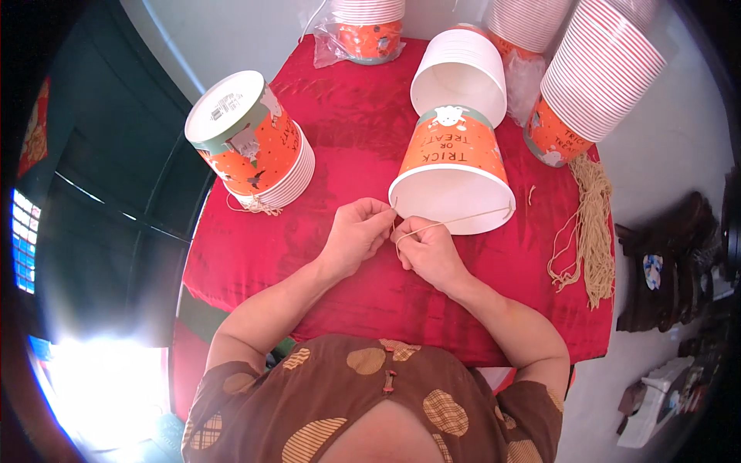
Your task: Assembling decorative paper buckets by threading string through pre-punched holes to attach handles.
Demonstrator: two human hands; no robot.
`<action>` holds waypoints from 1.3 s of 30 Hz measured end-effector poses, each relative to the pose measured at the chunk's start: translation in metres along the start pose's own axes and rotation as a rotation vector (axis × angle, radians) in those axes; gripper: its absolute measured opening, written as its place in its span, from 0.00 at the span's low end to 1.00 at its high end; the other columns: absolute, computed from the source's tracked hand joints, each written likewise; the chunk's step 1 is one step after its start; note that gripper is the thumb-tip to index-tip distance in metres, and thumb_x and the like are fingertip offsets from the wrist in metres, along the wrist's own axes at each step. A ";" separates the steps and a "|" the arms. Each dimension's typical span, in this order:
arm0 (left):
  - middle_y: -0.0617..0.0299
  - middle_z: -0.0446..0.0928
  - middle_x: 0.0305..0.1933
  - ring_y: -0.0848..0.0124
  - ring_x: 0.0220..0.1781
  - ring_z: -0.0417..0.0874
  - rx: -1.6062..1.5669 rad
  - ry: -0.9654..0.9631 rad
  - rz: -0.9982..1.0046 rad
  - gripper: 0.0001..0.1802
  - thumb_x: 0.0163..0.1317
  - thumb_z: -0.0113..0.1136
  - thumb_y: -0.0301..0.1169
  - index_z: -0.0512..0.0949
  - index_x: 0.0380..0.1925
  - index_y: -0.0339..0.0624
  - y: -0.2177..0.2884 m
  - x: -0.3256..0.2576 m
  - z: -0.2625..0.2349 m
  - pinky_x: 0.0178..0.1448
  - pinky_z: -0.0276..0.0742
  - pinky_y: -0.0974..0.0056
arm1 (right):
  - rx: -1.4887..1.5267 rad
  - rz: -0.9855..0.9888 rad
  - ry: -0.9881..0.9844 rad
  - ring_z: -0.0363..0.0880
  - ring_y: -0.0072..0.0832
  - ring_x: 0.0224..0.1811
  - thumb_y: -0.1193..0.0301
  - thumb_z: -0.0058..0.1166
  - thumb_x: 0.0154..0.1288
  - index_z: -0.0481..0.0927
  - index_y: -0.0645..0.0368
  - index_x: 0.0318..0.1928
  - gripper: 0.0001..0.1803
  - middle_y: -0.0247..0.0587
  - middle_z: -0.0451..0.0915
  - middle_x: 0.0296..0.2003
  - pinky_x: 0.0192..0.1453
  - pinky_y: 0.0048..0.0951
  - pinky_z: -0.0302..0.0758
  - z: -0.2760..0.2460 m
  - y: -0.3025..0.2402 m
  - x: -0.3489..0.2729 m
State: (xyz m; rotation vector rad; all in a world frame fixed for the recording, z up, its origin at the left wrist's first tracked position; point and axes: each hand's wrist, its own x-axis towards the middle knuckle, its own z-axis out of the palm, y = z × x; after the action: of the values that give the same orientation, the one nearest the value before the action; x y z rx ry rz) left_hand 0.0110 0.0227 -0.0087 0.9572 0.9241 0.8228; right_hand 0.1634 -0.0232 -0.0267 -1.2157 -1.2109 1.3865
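Cord stretched from the right rim of an orange bucket, sideways on a red tablecloth, to a pinching right hand and, apparently, a pinching left hand by the bucket's left rim, liable to slip from any slackened grip.

From here I see dark capital lettering in three short lines on the orange side of the front bucket, large enough to read and upside down to the wearer. Matching words stand on the lowest bucket of the right stack, tilted but the right way up. The left stack shows part of such lettering, turned sideways at its right edge. On that stack's white base sits a black barcode-like label with small print, too fine for me to make out.
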 end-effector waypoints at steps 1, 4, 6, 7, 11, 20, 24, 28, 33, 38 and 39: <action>0.67 0.73 0.22 0.84 0.15 0.65 0.002 0.000 -0.001 0.05 0.64 0.57 0.27 0.75 0.33 0.36 0.000 0.000 0.000 0.15 0.54 0.76 | -0.015 -0.017 -0.009 0.69 0.18 0.16 0.79 0.46 0.61 0.75 0.66 0.31 0.05 0.33 0.73 0.16 0.20 0.22 0.66 0.000 0.001 0.000; 0.66 0.74 0.23 0.83 0.18 0.68 0.036 0.002 0.042 0.05 0.64 0.57 0.26 0.75 0.33 0.35 -0.003 0.003 0.000 0.19 0.58 0.77 | -0.018 0.013 -0.024 0.67 0.16 0.17 0.79 0.45 0.62 0.75 0.65 0.33 0.05 0.32 0.73 0.19 0.20 0.19 0.64 0.000 -0.004 -0.001; 0.66 0.75 0.25 0.82 0.24 0.72 0.079 -0.006 0.125 0.04 0.64 0.56 0.24 0.75 0.32 0.35 -0.004 0.004 0.000 0.26 0.66 0.76 | -0.013 0.025 -0.024 0.67 0.16 0.16 0.79 0.45 0.62 0.75 0.65 0.33 0.05 0.32 0.73 0.19 0.20 0.19 0.63 0.000 -0.008 -0.002; 0.66 0.75 0.25 0.82 0.24 0.72 0.080 -0.007 0.125 0.04 0.64 0.56 0.24 0.75 0.32 0.35 -0.005 0.005 -0.002 0.26 0.66 0.76 | -0.011 0.036 -0.024 0.67 0.15 0.16 0.79 0.44 0.62 0.75 0.65 0.33 0.05 0.32 0.72 0.18 0.20 0.19 0.63 0.001 -0.008 -0.002; 0.66 0.74 0.26 0.80 0.30 0.73 0.427 -0.105 0.302 0.02 0.64 0.54 0.22 0.74 0.34 0.35 -0.007 0.010 -0.013 0.34 0.71 0.72 | 0.041 0.031 -0.026 0.66 0.15 0.16 0.80 0.44 0.63 0.75 0.65 0.33 0.05 0.31 0.72 0.18 0.20 0.19 0.62 0.001 -0.005 -0.002; 0.64 0.73 0.26 0.76 0.30 0.73 0.676 -0.277 0.441 0.02 0.63 0.53 0.21 0.73 0.35 0.36 0.014 0.007 -0.025 0.36 0.73 0.68 | 0.461 -0.014 -0.078 0.55 0.10 0.12 0.78 0.46 0.66 0.76 0.63 0.32 0.06 0.23 0.65 0.14 0.15 0.17 0.51 -0.013 -0.021 -0.009; 0.58 0.74 0.29 0.70 0.31 0.76 0.778 -0.230 0.700 0.03 0.62 0.52 0.19 0.72 0.35 0.36 0.008 0.010 -0.025 0.37 0.74 0.66 | 0.462 -0.003 -0.149 0.56 0.09 0.13 0.78 0.45 0.66 0.76 0.63 0.33 0.06 0.23 0.65 0.15 0.16 0.16 0.51 -0.011 -0.020 -0.010; 0.54 0.75 0.31 0.66 0.33 0.79 0.760 -0.225 0.688 0.04 0.61 0.52 0.19 0.72 0.35 0.36 0.007 0.011 -0.020 0.38 0.75 0.64 | 0.205 -0.109 -0.214 0.58 0.09 0.19 0.78 0.45 0.66 0.77 0.64 0.33 0.07 0.24 0.67 0.19 0.23 0.16 0.56 -0.009 -0.015 -0.010; 0.54 0.75 0.29 0.63 0.32 0.80 0.741 -0.151 0.726 0.04 0.61 0.52 0.19 0.73 0.36 0.36 0.002 0.011 -0.011 0.36 0.75 0.63 | -0.049 -0.279 -0.223 0.61 0.12 0.24 0.78 0.45 0.65 0.76 0.64 0.32 0.07 0.25 0.69 0.23 0.28 0.19 0.60 -0.010 -0.015 -0.008; 0.57 0.77 0.30 0.68 0.32 0.80 0.698 -0.134 0.686 0.05 0.61 0.51 0.18 0.73 0.36 0.36 -0.004 0.014 -0.012 0.37 0.76 0.65 | -0.106 -0.364 -0.227 0.57 0.09 0.17 0.77 0.44 0.68 0.77 0.64 0.33 0.08 0.22 0.65 0.18 0.21 0.17 0.54 -0.011 -0.008 -0.001; 0.58 0.77 0.31 0.70 0.33 0.80 0.658 -0.138 0.627 0.05 0.61 0.50 0.18 0.74 0.36 0.36 -0.003 0.014 -0.011 0.37 0.76 0.65 | -0.104 -0.367 -0.223 0.57 0.09 0.17 0.77 0.44 0.68 0.77 0.64 0.33 0.08 0.22 0.65 0.18 0.21 0.17 0.54 -0.012 -0.008 -0.003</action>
State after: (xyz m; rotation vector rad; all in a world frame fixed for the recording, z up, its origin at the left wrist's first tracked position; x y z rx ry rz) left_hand 0.0072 0.0371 -0.0186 1.9163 0.7873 0.9698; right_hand 0.1754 -0.0242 -0.0190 -0.8655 -1.5891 1.2157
